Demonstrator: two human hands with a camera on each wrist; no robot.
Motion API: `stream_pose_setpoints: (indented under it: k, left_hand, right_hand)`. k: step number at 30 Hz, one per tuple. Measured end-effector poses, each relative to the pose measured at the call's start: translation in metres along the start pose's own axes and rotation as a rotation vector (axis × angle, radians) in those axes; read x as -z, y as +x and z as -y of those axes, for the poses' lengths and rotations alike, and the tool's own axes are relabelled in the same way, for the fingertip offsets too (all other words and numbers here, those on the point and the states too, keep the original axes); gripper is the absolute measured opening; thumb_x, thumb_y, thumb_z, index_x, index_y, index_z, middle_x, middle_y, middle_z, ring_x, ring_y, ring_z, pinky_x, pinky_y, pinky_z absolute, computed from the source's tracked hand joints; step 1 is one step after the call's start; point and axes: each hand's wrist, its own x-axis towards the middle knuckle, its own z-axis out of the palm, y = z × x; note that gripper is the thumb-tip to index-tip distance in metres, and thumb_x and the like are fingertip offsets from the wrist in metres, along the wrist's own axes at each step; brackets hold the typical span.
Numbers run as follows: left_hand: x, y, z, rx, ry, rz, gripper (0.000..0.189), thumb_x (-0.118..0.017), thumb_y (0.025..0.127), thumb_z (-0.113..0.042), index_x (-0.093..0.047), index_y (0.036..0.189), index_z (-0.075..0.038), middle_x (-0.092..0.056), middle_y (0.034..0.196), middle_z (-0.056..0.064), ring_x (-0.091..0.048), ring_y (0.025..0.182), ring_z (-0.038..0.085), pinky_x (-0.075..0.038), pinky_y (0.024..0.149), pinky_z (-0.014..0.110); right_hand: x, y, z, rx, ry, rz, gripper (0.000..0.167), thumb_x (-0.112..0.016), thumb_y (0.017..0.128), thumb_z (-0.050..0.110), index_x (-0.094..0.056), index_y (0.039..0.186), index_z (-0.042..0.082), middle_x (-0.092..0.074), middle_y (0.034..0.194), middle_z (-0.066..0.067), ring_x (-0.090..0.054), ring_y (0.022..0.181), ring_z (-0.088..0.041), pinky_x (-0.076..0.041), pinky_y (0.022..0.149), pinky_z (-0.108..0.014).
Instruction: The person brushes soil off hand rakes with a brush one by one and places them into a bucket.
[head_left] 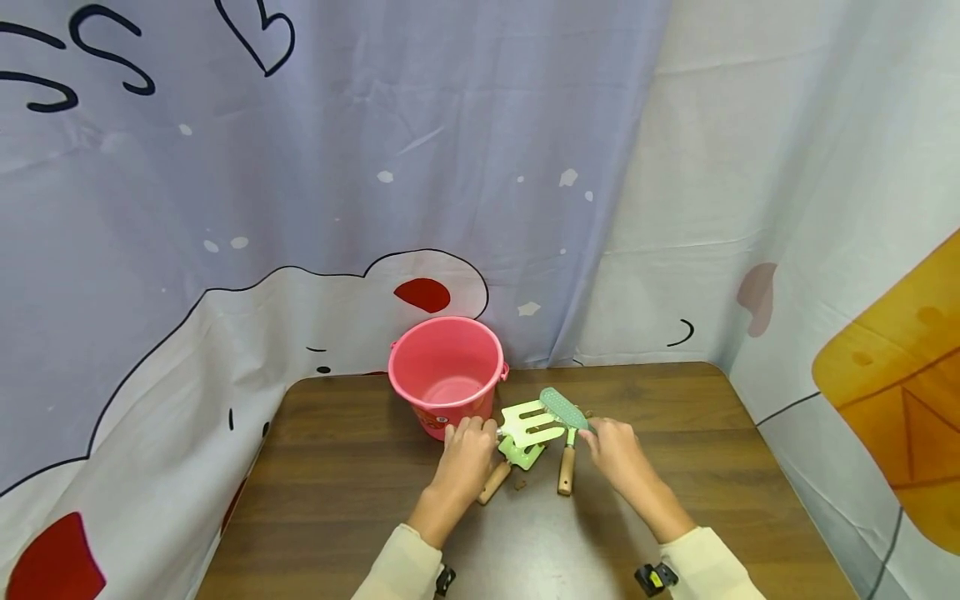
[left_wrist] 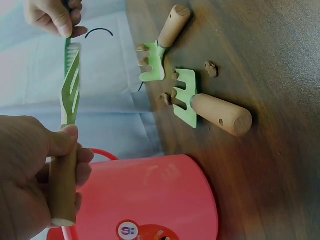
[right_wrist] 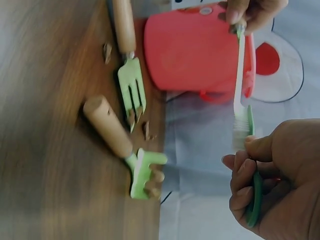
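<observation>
My left hand grips the wooden handle of a small green garden fork, which points to the right. In my right hand is a green brush, held by its handle. Its white bristles touch the fork's tines. Below them on the table lie a second green garden fork and a small green hand rake. Both have wooden handles and brown lumps stuck between their prongs.
A pink bucket stands upright at the back of the wooden table, just beyond the left hand. Crumbs of brown clod lie beside the tools. A printed curtain hangs behind the table.
</observation>
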Motion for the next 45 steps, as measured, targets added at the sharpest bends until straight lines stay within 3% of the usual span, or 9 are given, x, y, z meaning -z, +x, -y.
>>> stream_pose_setpoints:
  k: [7,12,19,27,37,45]
  left_hand:
    - [0.009,0.004,0.002,0.033,-0.052,0.045,0.020,-0.082,0.083,-0.014,-0.063,0.087,-0.010,-0.063,0.082,0.005,-0.062,0.082,0.025,-0.042,0.068,0.039]
    - [0.015,0.005,0.006,0.039,-0.069,0.062,0.015,-0.078,0.086,-0.011,-0.063,0.089,-0.008,-0.063,0.084,0.007,-0.062,0.082,0.026,-0.043,0.068,0.040]
    - [0.024,0.006,0.013,0.019,-0.089,0.037,0.013,-0.075,0.086,-0.002,-0.062,0.089,-0.005,-0.062,0.084,0.009,-0.062,0.080,0.029,-0.045,0.066,0.042]
    - [0.040,0.009,0.026,-0.005,-0.067,0.020,0.026,-0.074,0.078,0.011,-0.064,0.098,-0.003,-0.063,0.089,0.010,-0.064,0.083,0.030,-0.047,0.064,0.040]
    - [0.060,0.014,0.048,-0.001,0.017,-0.055,0.014,-0.078,0.087,-0.004,-0.064,0.089,-0.005,-0.065,0.081,0.009,-0.065,0.072,0.028,-0.046,0.059,0.039]
    - [0.067,0.018,0.062,0.055,0.090,-0.044,0.013,-0.076,0.088,-0.007,-0.064,0.089,-0.006,-0.065,0.078,0.008,-0.063,0.073,0.029,-0.045,0.063,0.043]
  right_hand:
    - [0.009,-0.002,-0.029,-0.124,0.003,0.045,0.018,-0.068,0.097,0.007,-0.069,0.100,-0.011,-0.073,0.088,-0.025,-0.073,0.085,-0.041,-0.059,0.073,-0.052]
    - [0.016,-0.005,-0.041,-0.148,0.017,0.080,0.023,-0.066,0.098,0.008,-0.067,0.104,-0.014,-0.072,0.088,-0.026,-0.071,0.083,-0.039,-0.058,0.071,-0.051]
    - [0.017,-0.015,-0.052,-0.174,0.017,0.090,0.027,-0.066,0.098,0.009,-0.067,0.110,-0.015,-0.072,0.093,-0.027,-0.070,0.084,-0.039,-0.056,0.072,-0.053]
    - [0.009,-0.022,-0.060,-0.144,0.014,0.060,0.025,-0.067,0.097,0.009,-0.068,0.108,-0.014,-0.073,0.089,-0.025,-0.070,0.081,-0.037,-0.055,0.071,-0.052]
    - [-0.001,-0.033,-0.064,-0.130,0.053,0.047,0.030,-0.065,0.099,0.007,-0.065,0.114,-0.018,-0.071,0.101,-0.031,-0.072,0.089,-0.042,-0.060,0.073,-0.047]
    - [-0.004,-0.036,-0.068,-0.068,0.045,-0.018,0.023,-0.070,0.094,0.004,-0.068,0.107,-0.015,-0.073,0.098,-0.028,-0.072,0.090,-0.044,-0.058,0.076,-0.053]
